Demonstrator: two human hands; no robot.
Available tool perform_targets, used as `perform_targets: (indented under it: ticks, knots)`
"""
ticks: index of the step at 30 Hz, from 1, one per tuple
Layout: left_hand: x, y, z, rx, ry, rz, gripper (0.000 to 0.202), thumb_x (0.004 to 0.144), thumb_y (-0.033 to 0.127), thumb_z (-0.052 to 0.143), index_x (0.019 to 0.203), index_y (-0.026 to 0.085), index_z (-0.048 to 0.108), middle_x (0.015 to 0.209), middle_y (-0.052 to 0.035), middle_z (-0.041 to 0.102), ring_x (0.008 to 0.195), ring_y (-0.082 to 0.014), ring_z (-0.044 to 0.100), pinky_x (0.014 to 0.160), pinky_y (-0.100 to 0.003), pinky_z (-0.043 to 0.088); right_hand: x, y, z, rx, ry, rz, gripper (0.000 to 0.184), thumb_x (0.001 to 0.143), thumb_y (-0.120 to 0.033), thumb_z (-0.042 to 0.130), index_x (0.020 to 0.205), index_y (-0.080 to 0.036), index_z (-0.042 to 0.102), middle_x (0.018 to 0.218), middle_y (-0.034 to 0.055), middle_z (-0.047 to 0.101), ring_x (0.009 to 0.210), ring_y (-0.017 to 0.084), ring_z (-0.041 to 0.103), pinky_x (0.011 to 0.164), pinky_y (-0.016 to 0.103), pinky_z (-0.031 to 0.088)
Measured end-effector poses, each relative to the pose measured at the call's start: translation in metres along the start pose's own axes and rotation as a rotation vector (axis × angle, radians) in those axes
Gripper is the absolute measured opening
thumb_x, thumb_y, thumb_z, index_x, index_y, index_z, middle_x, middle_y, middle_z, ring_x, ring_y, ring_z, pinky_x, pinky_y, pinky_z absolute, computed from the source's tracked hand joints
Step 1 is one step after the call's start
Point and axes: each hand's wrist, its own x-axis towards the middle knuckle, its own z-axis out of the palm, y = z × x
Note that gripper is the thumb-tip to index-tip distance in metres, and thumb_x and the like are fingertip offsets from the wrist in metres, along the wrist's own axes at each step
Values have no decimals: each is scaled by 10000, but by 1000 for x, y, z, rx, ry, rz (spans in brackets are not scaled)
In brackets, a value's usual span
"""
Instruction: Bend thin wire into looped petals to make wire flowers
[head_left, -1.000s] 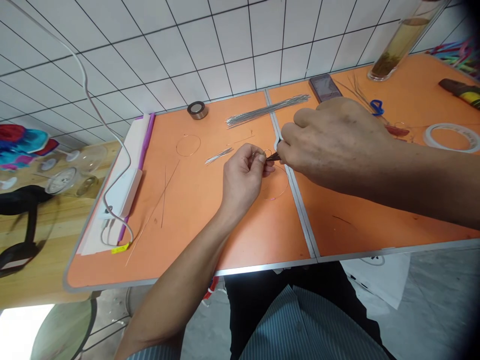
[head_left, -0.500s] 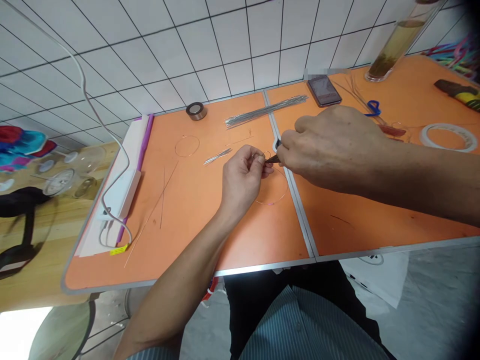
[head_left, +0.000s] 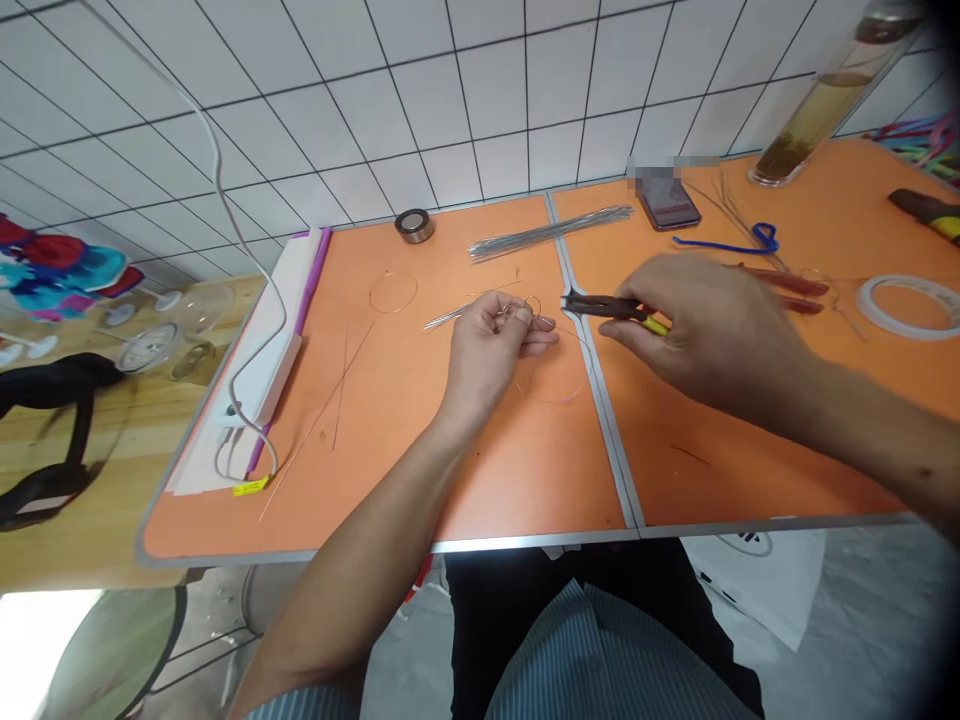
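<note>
My left hand (head_left: 491, 345) pinches a thin wire bent into a small loop (head_left: 532, 305) at its fingertips, and a larger faint curve of wire hangs below over the orange table (head_left: 390, 420). In my right hand (head_left: 705, 310) is a pair of pliers (head_left: 600, 305) with dark jaws and a bit of yellow on the handle. The jaws point left and stand a little apart from the left fingertips. A bundle of short wires (head_left: 446, 318) lies just left of my left hand, partly behind it. Farther back rests a bundle of long straight wires (head_left: 547, 234).
A tape roll (head_left: 414, 225), a wire ring (head_left: 393, 292) and a white power strip (head_left: 270, 385) are on the left. Rightward lie a phone (head_left: 667, 205), a blue bent stem (head_left: 763, 238), red-handled pliers (head_left: 787, 285), a white ring spool (head_left: 919, 306) and a glass bottle (head_left: 810, 125).
My right hand has drawn the pliers away to the right from the left fingertips, so their jaws now show. My left hand keeps its pinch on the wire. The view has shifted slightly.
</note>
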Motion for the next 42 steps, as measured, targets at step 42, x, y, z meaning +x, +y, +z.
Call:
perform_targets:
  ticks: [42]
  knots:
    - [5, 1, 1, -259, -18, -272, 185, 971, 185, 821, 858, 167, 676, 864, -13, 769, 668, -70, 727, 672, -169, 589, -2, 16, 87, 1494, -355, 654, 442, 686, -481, 1086, 898, -248, 775, 716, -20, 598, 614, 134, 495, 556, 306, 378]
